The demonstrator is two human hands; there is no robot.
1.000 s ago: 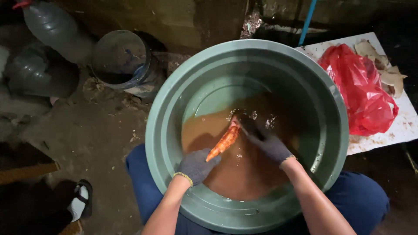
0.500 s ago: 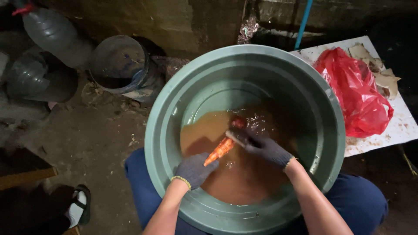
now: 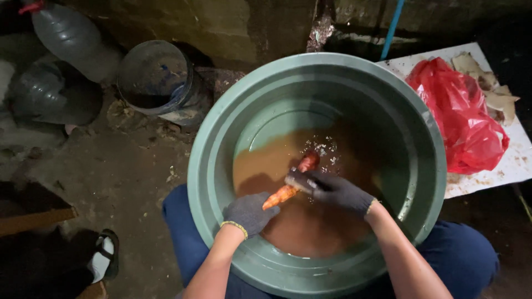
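A large round green basin (image 3: 221, 144) fills the middle of the view, resting between the person's knees and holding muddy brown water (image 3: 310, 221); every place below is told from this basin. To its right, touching its rim, a white worktop (image 3: 518, 160) carries a crumpled red plastic bag (image 3: 463, 119), glossy and heaped; beyond the bag, at the worktop's far corner, lie torn pale scraps of cardboard (image 3: 493, 91); whether the bag bears any print I cannot tell. Up and to the left of the basin stands a dark, dusty bucket (image 3: 152, 77) with a bluish rim; farther left a clear plastic water bottle (image 3: 69, 36) with a red cap leans against the wall, and below it sits another rounded dark container (image 3: 44, 94). A thin blue pipe (image 3: 390, 27) runs up the wall behind the basin. On the floor left of the basin a sandalled foot (image 3: 102, 260) shows.

Inside the basin, an orange carrot (image 3: 288, 182) lies slanted at the water's surface, near the centre; the left hand (image 3: 249, 213), in a dark grey glove, is closed around its lower, thinner end; the right hand (image 3: 332, 191), gloved alike, is closed over the carrot's middle from the right, fingers curled across it; the reddish upper end pokes out beyond the right hand, with small bubbles just past it.
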